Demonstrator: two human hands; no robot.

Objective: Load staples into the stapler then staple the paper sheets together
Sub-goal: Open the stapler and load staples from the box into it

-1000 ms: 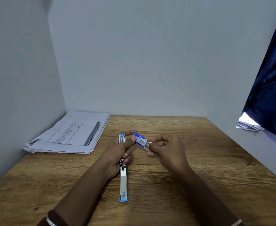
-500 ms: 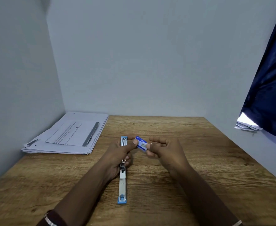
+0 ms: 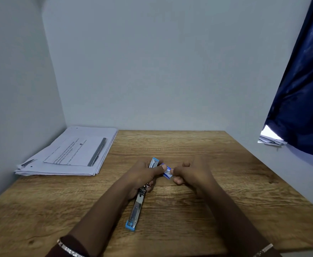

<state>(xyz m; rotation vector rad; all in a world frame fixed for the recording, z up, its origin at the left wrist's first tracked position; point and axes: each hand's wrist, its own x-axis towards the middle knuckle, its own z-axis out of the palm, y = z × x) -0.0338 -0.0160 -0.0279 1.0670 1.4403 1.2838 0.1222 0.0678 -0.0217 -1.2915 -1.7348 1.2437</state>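
A blue and silver stapler [image 3: 137,204] lies swung fully open on the wooden table [image 3: 189,210], its two halves in one long line. My left hand [image 3: 142,175] covers its middle and pinches a small blue and white staple box [image 3: 166,171] between thumb and fingers. My right hand [image 3: 191,173] pinches the other end of the same box. Whether any staples show is too small to tell. A stack of white paper sheets [image 3: 68,154] lies at the back left of the table.
A grey pen [image 3: 97,153] rests on the paper stack. Walls close in the table at the left and back. A dark blue curtain [image 3: 304,89] hangs at the right above a ledge with more papers [image 3: 270,139].
My right hand has closed in on the staple box and now pinches it. The stapler has tilted a little, its near end swinging to the left.
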